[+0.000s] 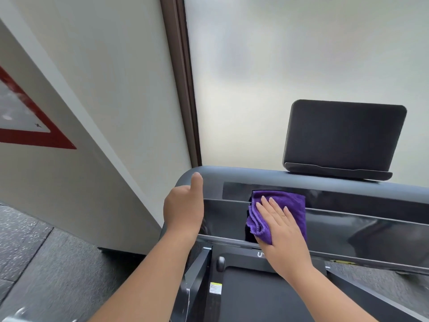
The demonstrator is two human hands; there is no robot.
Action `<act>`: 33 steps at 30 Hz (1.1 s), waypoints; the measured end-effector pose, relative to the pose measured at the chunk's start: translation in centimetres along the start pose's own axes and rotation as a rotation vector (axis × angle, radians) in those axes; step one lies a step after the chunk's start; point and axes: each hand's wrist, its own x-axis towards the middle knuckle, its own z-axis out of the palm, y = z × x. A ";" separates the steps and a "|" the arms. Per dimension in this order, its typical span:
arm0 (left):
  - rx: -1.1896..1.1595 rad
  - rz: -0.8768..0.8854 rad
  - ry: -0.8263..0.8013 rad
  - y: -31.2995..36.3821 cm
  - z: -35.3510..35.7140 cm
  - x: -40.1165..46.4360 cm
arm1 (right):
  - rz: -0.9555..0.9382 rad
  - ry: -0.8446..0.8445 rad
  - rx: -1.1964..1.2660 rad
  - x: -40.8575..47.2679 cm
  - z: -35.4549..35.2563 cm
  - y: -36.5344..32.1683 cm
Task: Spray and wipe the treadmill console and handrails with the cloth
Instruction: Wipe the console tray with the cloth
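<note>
Head view, down onto near console

Soft, even daylight came through the frosted glass panel filling the upper right of the frame, leaving the scene bright with only faint, diffuse shadows. The glossy black console panel at right centre carried pale reflections and a dull sheen rather than hard glare. Wide-angle distortion bent the brown window frame and the wall edges at the left, and the lower left corner was smeared with blur, while the centre stayed fairly sharp.
</note>
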 end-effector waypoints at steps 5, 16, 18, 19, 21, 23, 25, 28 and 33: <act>0.010 0.001 0.049 0.3 -0.3 -0.1 | 0.003 0.060 0.041 -0.2 0.3 -0.1; -0.017 -0.007 0.109 -1.2 -1.0 0.4 | 0.441 0.221 0.423 0.4 0.0 -2.2; -0.039 -0.017 0.106 -1.4 -1.0 0.6 | 0.684 0.368 0.844 2.5 -1.7 -4.3; -0.052 -0.025 0.106 -1.5 -1.1 0.7 | 0.737 0.471 0.976 3.8 -2.4 -5.4; -0.084 -0.028 0.100 -1.6 -1.3 0.7 | 0.744 0.615 1.077 6.5 -2.9 -7.0; -0.111 -0.022 0.084 -1.7 -1.6 0.6 | 0.687 0.569 0.942 9.4 -2.3 -7.7; -0.138 -0.019 0.072 -1.9 -2.1 0.5 | 0.586 0.385 0.571 11.6 -0.7 -8.0; -0.177 -0.051 0.071 -2.4 -2.6 0.5 | 0.324 0.172 0.265 13.0 1.2 -9.3; -0.297 -0.058 -0.008 -2.7 -2.3 0.3 | -0.092 -0.108 0.221 9.7 3.0 -10.8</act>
